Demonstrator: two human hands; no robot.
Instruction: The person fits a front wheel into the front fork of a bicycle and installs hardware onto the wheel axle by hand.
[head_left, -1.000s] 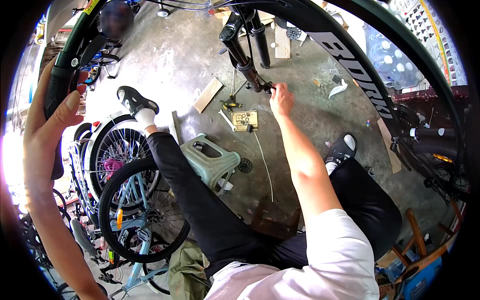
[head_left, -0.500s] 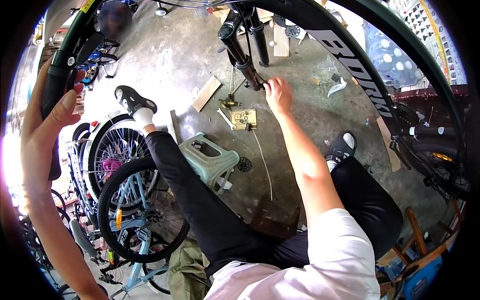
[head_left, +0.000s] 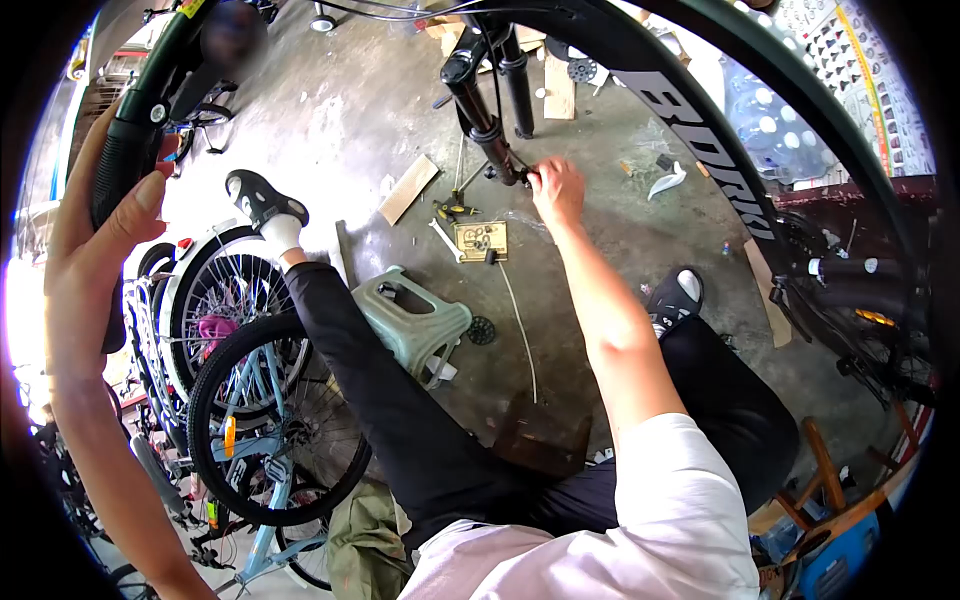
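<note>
My left hand (head_left: 110,220) is wrapped round the black ribbed handlebar grip (head_left: 118,165) at the left, thumb on its near side. At the lower end of the black bicycle fork leg (head_left: 485,130), my right hand (head_left: 556,190) has its fingers pinched together beside a small dark part. What lies between those fingers is too small to make out. The black frame tube with white letters (head_left: 690,140) runs overhead to the right. Below the fork, a small yellowish tray of parts (head_left: 481,241) lies on the floor beside a wrench (head_left: 447,240) and a yellow-black tool (head_left: 456,210).
A pale green plastic stool (head_left: 415,325) stands near my left leg. Several bicycles with a black wheel (head_left: 280,420) crowd the lower left. A wooden board (head_left: 409,189) lies on the floor. A wooden chair (head_left: 825,470) is at the lower right, and bagged bottles (head_left: 770,120) are upper right.
My right hand has shifted slightly left and stays at the fork's lower end, its fingers pinched. My left hand keeps its hold. The view has shifted a little.
</note>
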